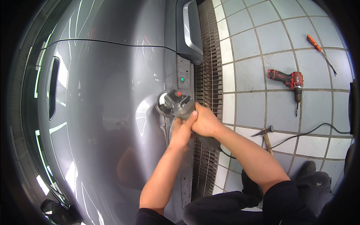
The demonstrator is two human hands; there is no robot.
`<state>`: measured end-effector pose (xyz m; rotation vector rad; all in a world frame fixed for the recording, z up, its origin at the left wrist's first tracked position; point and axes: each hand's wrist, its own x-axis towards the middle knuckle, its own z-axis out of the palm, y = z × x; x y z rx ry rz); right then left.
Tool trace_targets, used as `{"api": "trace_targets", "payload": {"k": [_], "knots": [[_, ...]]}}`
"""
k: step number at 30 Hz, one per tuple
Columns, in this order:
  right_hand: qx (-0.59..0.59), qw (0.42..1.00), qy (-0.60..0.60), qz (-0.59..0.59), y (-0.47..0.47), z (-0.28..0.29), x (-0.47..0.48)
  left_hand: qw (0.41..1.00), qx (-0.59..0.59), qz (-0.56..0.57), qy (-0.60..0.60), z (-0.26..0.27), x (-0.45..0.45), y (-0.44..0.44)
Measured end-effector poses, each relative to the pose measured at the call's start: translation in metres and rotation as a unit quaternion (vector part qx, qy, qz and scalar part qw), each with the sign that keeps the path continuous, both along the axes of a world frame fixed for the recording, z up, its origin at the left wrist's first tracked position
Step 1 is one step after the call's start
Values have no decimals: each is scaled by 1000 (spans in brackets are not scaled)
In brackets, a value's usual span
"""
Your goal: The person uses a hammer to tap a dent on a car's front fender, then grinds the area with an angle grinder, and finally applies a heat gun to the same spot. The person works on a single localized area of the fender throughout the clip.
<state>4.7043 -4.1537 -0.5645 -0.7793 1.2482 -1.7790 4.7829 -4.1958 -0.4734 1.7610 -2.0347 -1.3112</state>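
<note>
Both my hands grip a corded angle grinder (182, 105), slightly blurred, whose round head is against the lower edge of a grey car door (112, 98). My left hand (181, 130) is around the tool's near side. My right hand (206, 121) wraps the body from the other side, with its thumb close to the left hand. Beneath the tool, the door's lower edge looks creased and damaged. A perforated sill strip (184, 70) with a green clip runs beside it. Where exactly the disc touches is hidden.
On the tiled floor (250, 104) lie a red cordless drill (297, 84), an orange-handled pry tool (313, 43) and a pointed hammer (265, 132). A black power cord (303, 134) crosses the tiles. A metal floor grating (209, 70) runs along the car, below a dark trim piece (194, 33).
</note>
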Motion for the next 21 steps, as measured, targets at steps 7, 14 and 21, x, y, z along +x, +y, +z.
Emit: {"api": "trace_targets", "payload": {"k": [7,14,21], "knots": [[-25,998,-57,18,-17,-11,-13,996,-73,-46,-34,-15,-10,-23],[-10,997,-69,19,-35,-25,-26,996,-67,-10,-55,-15,-38,-24],[0,995,-80,57,-31,-25,-33,996,-71,-12,-56,-23,-36,-31]]}}
